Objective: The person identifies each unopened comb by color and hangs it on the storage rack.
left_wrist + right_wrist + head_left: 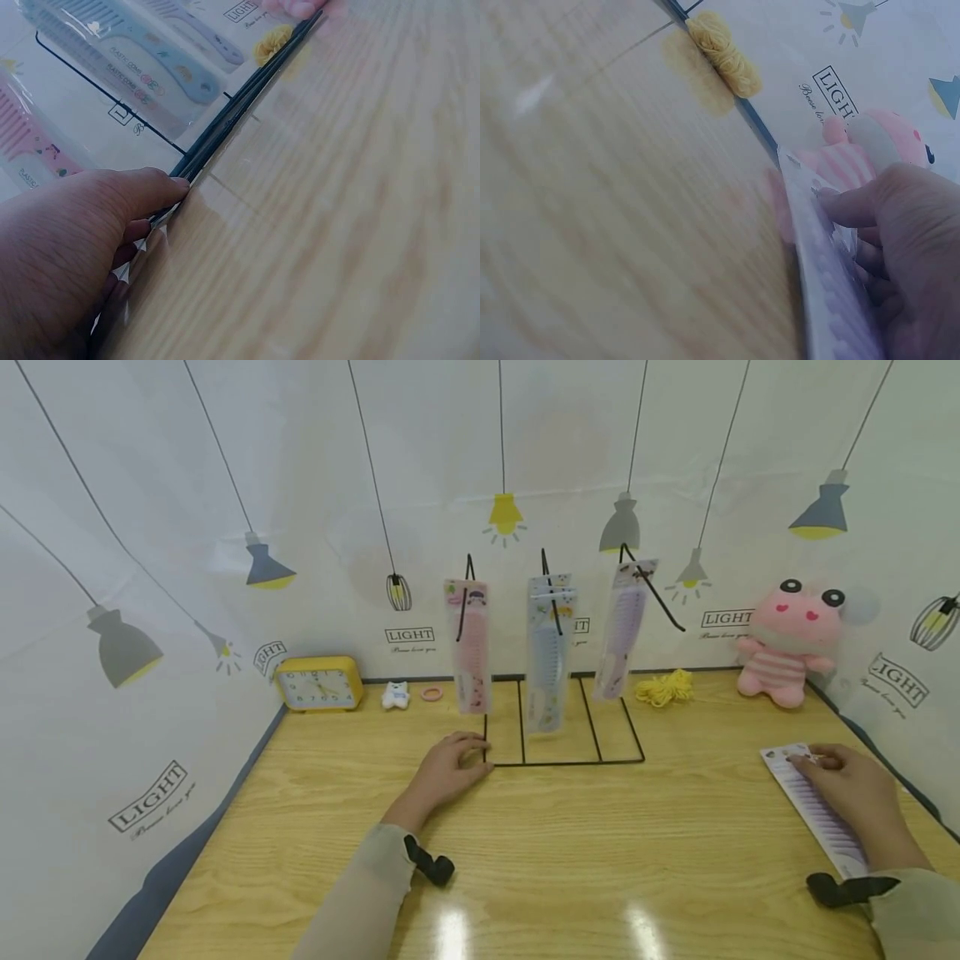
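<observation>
A black wire rack (564,764) stands on the table with packaged combs on its hooks: a pink comb (472,647), blue combs (547,672) and a purple comb (624,631). My left hand (447,770) holds the rack's base at its front left corner; in the left wrist view the thumb lies on the wire (240,101). At the right, my right hand (858,789) pinches the upper end of another packaged purple comb (813,806) between thumb and fingers. The right wrist view shows this comb's package (829,292) tilted, its far side hidden by the hand.
Along the back edge are a yellow alarm clock (320,683), a small white bear figure (395,695), a pink ring (431,693), a bundle of yellow string (663,688) and a pink plush toy (787,647). Printed wall sheets surround the wooden table (570,860) at back and sides.
</observation>
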The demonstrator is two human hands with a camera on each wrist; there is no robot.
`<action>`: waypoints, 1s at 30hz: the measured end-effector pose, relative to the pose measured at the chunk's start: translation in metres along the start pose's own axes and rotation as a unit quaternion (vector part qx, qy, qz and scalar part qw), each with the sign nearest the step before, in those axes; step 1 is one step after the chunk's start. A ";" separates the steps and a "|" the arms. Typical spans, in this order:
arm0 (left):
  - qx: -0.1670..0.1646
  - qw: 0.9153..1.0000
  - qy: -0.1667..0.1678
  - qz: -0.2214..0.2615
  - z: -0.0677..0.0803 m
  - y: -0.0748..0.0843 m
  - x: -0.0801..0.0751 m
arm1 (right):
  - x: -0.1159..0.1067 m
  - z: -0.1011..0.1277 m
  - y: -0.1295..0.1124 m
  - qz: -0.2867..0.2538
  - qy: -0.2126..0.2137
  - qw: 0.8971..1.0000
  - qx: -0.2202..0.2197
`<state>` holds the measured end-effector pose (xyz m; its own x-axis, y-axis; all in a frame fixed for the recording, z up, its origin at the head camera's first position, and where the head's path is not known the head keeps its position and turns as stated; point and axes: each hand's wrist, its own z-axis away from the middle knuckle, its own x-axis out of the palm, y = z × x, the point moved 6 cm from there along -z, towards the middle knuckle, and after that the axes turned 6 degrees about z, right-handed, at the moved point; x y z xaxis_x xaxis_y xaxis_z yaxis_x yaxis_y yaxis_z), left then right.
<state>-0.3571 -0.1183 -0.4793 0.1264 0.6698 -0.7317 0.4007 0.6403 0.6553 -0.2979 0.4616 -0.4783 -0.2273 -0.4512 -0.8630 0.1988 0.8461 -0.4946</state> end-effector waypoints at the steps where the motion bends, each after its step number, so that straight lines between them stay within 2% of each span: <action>1: 0.001 1.000 0.000 0.000 0.000 0.000 0.000 | 0.000 0.000 0.000 0.004 -0.001 1.000 0.000; 8: 0.004 1.000 0.001 -0.001 0.000 0.000 -0.001 | -0.001 0.001 -0.001 0.005 0.016 1.000 -0.013; 13: 0.003 1.000 -0.001 -0.005 0.000 -0.001 0.000 | 0.000 0.000 0.001 -0.007 0.020 1.000 -0.005; 19: 0.009 1.000 -0.002 -0.003 0.001 0.001 0.001 | -0.010 0.003 -0.009 -0.072 0.021 0.997 0.025; 22: 0.010 1.000 -0.003 -0.002 0.002 0.001 0.002 | -0.022 0.003 -0.027 -0.135 0.034 0.990 0.041; 24: 0.007 1.000 -0.004 0.000 0.002 0.001 0.002 | -0.032 0.003 -0.044 -0.186 0.042 0.981 0.042; 27: 0.002 1.000 -0.003 0.003 0.001 0.001 0.001 | -0.046 0.004 -0.077 -0.318 0.039 0.947 0.005; 28: 0.003 1.000 -0.003 0.004 0.001 0.001 0.001 | -0.050 0.005 -0.088 -0.364 0.030 0.931 -0.014; 30: 0.001 1.000 -0.003 0.004 0.001 0.001 0.002 | -0.057 0.007 -0.112 -0.454 0.004 0.889 -0.058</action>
<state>-0.3556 -0.1171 -0.4803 0.1341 0.6724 -0.7279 0.4011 0.6349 0.6604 -0.3010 0.3905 -0.3745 -0.2510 -0.9615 -0.1119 -0.1705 0.1577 -0.9726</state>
